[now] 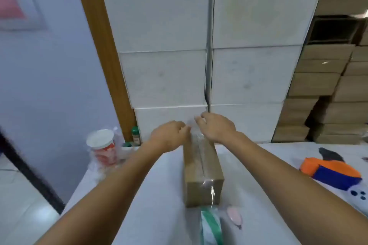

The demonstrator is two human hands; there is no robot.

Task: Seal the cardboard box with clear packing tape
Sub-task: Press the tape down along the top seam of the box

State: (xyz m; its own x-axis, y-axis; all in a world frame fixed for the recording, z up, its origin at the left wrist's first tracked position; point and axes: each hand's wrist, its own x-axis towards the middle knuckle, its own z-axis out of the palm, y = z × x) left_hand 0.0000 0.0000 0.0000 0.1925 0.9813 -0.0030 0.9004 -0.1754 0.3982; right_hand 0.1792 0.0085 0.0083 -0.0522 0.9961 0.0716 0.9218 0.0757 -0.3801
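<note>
A small brown cardboard box (201, 169) lies lengthwise on the white table (159, 195). A strip of clear tape (203, 157) runs along its top seam and down its near end. At the box's far end, my left hand (171, 135) has its fingers curled on the left corner. My right hand (217, 126) rests there too, fingers bent over the tape's far end. Whether either hand pinches the tape is unclear. A tape roll with a green core (211, 225) stands just in front of the box.
Stacked white cartons (209, 65) rise right behind the table. Brown boxes (328, 95) are piled at the right. A red and white cup in plastic (103, 149) stands at the table's left corner. An orange and blue object (334, 171) and a pink item (235, 215) lie to the right.
</note>
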